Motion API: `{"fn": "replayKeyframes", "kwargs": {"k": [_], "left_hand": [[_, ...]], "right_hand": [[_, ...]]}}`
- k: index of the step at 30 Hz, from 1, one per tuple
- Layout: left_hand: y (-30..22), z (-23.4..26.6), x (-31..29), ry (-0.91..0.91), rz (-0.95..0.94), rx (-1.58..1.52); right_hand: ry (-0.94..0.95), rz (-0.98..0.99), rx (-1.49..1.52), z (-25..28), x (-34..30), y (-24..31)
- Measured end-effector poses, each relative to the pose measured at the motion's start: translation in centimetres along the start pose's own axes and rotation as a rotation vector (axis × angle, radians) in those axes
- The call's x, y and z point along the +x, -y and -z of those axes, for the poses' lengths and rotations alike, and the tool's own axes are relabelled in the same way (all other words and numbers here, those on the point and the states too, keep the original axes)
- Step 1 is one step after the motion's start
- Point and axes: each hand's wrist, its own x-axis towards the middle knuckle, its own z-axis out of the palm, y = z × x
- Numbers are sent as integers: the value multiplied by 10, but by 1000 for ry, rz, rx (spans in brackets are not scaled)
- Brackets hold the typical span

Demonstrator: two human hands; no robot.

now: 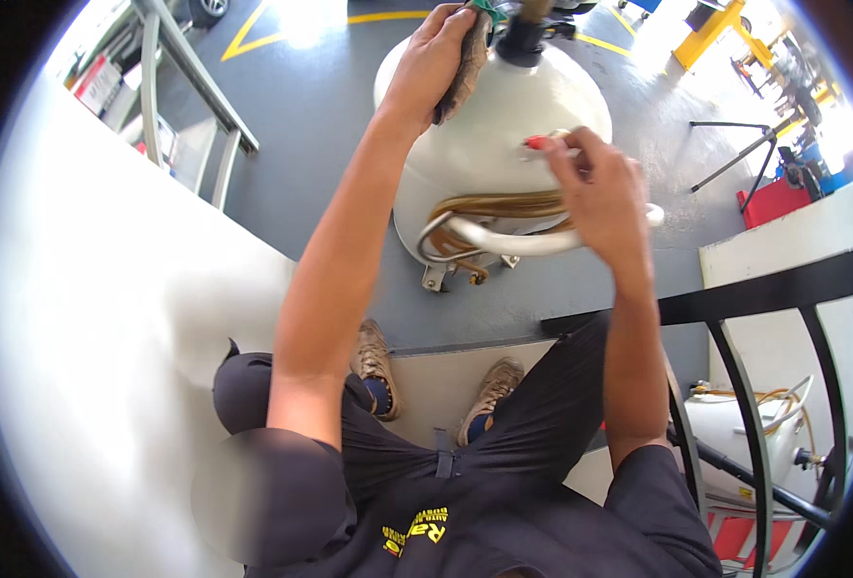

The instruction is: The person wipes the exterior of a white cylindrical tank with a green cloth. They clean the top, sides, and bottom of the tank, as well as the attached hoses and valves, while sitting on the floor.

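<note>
A large white rounded tank stands on the floor in front of me, with a black neck fitting on top. My left hand is beside that fitting, closed round a crumpled brownish cloth. A bit of green material shows by its fingertips. Over the tank's right side, my right hand is slightly blurred, its fingers curled in a pinch at a small red-tipped piece. Below it, a white curved handle bar crosses the tank near a coil of amber hose.
A black metal railing runs along my right, with another white tank behind it. To the left rise a white surface and a grey metal frame. A black tripod stand and yellow lift stand farther right.
</note>
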Motion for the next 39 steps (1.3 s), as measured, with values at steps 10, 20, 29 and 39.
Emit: {"fn": "replayKeyframes", "kwargs": {"k": [10,20,29,39], "left_hand": [[-111,-30,-118,289,-280,397],[-24,4,-156,446,-146,1003],[-43,22,-163,433,-245,1075],[-93,23,-176,453,-459,1226]], "right_hand": [[-194,316,920,20,-2,17],[-309,366,710,-54,-14,6],[-352,-1385,1078,-232,-96,-147],[1456,267,-224,-366,-305,-143]]}}
